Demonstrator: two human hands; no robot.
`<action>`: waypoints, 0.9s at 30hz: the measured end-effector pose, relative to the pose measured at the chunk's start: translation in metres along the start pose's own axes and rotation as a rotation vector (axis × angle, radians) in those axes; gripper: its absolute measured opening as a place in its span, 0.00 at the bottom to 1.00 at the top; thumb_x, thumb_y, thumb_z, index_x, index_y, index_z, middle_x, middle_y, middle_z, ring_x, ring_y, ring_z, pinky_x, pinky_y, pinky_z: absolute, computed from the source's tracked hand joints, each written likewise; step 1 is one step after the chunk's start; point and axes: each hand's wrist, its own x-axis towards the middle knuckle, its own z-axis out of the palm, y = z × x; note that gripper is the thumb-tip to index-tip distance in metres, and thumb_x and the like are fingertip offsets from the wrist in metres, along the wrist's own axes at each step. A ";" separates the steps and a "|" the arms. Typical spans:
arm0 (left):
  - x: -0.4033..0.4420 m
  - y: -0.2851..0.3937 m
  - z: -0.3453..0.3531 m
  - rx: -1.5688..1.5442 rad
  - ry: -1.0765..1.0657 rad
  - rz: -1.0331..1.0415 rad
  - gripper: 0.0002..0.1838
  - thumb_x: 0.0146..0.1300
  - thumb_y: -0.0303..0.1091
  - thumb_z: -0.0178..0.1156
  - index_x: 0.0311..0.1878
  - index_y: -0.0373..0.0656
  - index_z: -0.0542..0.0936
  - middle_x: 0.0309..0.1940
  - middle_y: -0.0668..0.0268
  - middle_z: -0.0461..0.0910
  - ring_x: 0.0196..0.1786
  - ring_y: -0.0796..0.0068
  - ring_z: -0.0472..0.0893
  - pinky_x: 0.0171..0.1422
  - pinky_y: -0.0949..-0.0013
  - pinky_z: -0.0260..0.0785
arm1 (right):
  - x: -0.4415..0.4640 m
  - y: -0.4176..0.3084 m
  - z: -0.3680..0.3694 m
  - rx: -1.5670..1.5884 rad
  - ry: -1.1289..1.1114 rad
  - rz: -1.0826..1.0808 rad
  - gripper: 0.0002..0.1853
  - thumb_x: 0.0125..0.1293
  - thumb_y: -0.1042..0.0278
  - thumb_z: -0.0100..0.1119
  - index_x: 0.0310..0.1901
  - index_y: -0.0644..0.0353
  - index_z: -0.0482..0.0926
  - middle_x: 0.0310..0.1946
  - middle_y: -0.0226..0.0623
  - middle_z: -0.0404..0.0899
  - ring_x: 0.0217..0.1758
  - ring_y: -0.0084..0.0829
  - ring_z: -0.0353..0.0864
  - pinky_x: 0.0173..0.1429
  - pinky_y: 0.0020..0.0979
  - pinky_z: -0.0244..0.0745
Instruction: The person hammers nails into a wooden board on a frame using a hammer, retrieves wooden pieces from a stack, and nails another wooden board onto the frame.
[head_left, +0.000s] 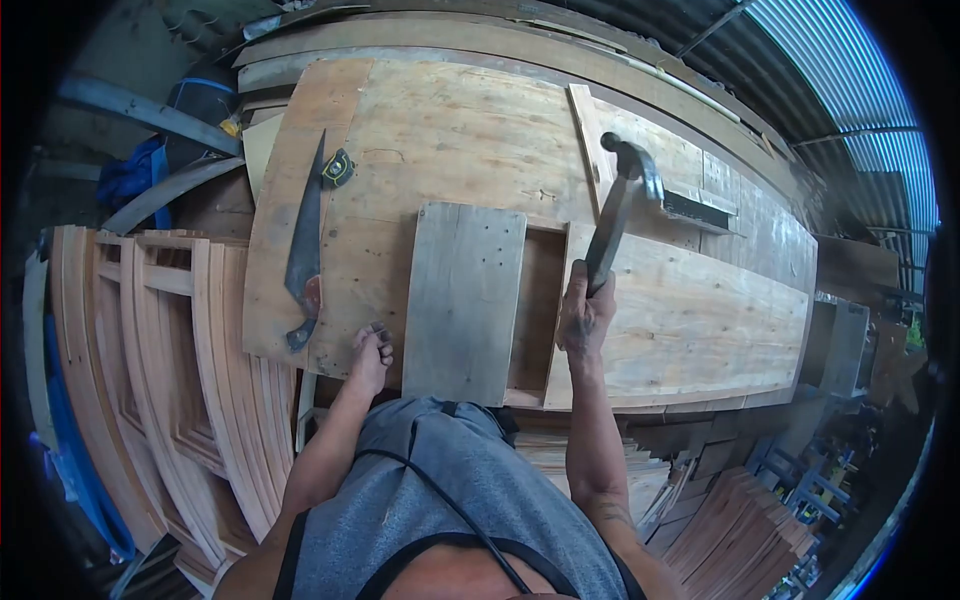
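My right hand (586,312) grips a claw hammer (610,232) by the lower handle, its metal head raised above the plywood bench top (460,130). Near the bench's front edge, my left hand (372,350) is closed with fingers curled; what it holds, if anything, is hidden. Between the hands lies a grey weathered board (465,300) with several small dark marks near its upper right. It rests at the left end of a wooden frame, beside an uncovered gap (536,310). A pale plywood panel (690,320) covers the frame's right part.
A handsaw (306,235) and a tape measure (338,168) lie on the bench's left side. A thin wooden strip (590,140) and a dark metal-looking piece (697,212) are at the back right. Wooden frames (170,330) stand stacked at left; long planks (440,42) line the back.
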 end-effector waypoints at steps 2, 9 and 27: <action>0.012 -0.011 -0.019 0.043 -0.032 0.032 0.17 0.66 0.21 0.50 0.57 0.41 0.74 0.40 0.64 0.78 0.31 0.77 0.73 0.32 0.74 0.67 | -0.008 -0.029 -0.005 0.324 0.084 -0.179 0.16 0.82 0.58 0.60 0.39 0.60 0.71 0.22 0.28 0.74 0.21 0.20 0.69 0.25 0.29 0.64; 0.000 -0.019 -0.019 0.087 -0.067 0.122 0.18 0.74 0.24 0.50 0.65 0.41 0.71 0.47 0.59 0.82 0.39 0.73 0.81 0.42 0.70 0.74 | -0.023 0.060 0.004 -0.405 -0.340 0.149 0.18 0.79 0.59 0.64 0.43 0.67 0.71 0.24 0.56 0.79 0.26 0.54 0.81 0.34 0.47 0.74; 0.007 -0.012 -0.040 0.135 -0.070 0.216 0.10 0.81 0.34 0.60 0.57 0.40 0.80 0.43 0.66 0.87 0.32 0.83 0.79 0.38 0.75 0.75 | -0.020 -0.002 0.034 0.012 -0.002 -0.012 0.20 0.83 0.52 0.57 0.41 0.63 0.74 0.21 0.36 0.69 0.25 0.30 0.75 0.31 0.40 0.71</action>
